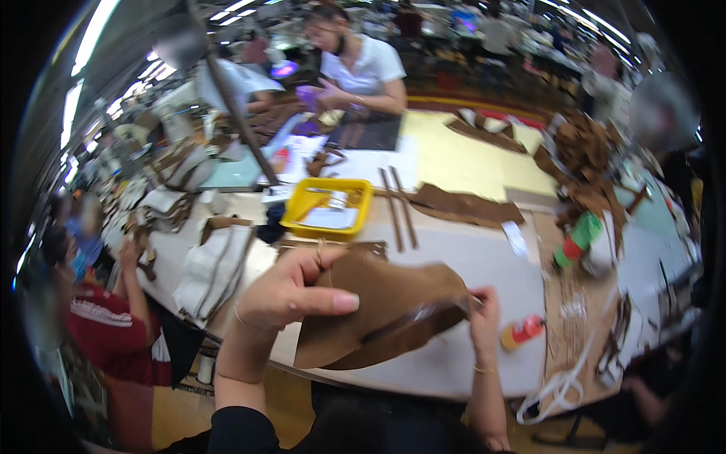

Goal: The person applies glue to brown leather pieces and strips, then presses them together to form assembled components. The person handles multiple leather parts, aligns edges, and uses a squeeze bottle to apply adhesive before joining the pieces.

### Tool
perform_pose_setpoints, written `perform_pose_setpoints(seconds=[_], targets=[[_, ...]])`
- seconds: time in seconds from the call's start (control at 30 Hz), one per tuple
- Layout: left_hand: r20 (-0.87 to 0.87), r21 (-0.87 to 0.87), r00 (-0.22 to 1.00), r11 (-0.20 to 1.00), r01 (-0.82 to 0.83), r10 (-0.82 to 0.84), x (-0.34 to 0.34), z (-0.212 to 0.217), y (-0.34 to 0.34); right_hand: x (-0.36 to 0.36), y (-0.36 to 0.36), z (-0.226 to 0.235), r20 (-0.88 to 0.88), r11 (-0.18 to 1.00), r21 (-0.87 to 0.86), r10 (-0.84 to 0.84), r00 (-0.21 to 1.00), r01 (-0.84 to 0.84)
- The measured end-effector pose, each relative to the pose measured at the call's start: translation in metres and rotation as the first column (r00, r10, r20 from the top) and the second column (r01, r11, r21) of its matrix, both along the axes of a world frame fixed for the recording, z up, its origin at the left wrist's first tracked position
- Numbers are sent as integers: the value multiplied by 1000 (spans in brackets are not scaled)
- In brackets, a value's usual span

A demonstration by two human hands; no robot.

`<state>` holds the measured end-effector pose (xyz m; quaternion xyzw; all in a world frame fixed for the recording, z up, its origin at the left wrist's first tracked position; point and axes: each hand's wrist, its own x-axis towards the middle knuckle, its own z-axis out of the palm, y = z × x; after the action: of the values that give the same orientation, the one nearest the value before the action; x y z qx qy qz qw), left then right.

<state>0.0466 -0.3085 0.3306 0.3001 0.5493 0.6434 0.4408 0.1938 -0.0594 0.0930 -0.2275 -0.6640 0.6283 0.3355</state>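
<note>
A brown leather piece [393, 299], curved and folded over, is held up above the near part of the table. My left hand [302, 291] grips its left side, thumb on the face toward me and the other fingers behind it, mostly hidden. At the piece's right end, my right hand [484, 314] pinches the edge. A shiny dark strip runs along the fold between the two layers. Just right of my right hand stands a small red and yellow bottle [522, 332].
Beyond my hands sit a yellow tray [364, 208], two narrow brown strips [398, 208] and a long brown piece [465, 206]. White-lined pieces [212, 268] lie left. At right are a brown heap [582, 151], a green-red bottle [578, 238] and white tape [560, 393]. Co-workers sit across and left.
</note>
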Motion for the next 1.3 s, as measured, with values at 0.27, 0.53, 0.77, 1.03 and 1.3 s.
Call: perform_pose_setpoints(seconds=[0.27, 0.53, 0.77, 1.03, 1.3], targets=[[-302, -227, 921, 919, -321, 247, -22, -104, -95, -1, 32, 47, -238, 995, 93, 68, 969, -47], [-68, -187, 936, 917, -353, 347, -42, -120, -122, -15, 32, 152, -195, 863, 501, 189, 963, -68], [-131, -195, 919, 899, -392, 373, -82, -98, -91, -38, 53, 208, -11, 515, 857, 75, 997, -29], [-1, 50, 987, 986, -159, 160, -183, -81, 58, -46, 151, 209, 22, 185, 983, -203, 979, 16], [-48, -69, 995, 994, -87, 84, -242, -117, 199, -69, 269, 138, 285, 917, 398, -84, 955, -38]])
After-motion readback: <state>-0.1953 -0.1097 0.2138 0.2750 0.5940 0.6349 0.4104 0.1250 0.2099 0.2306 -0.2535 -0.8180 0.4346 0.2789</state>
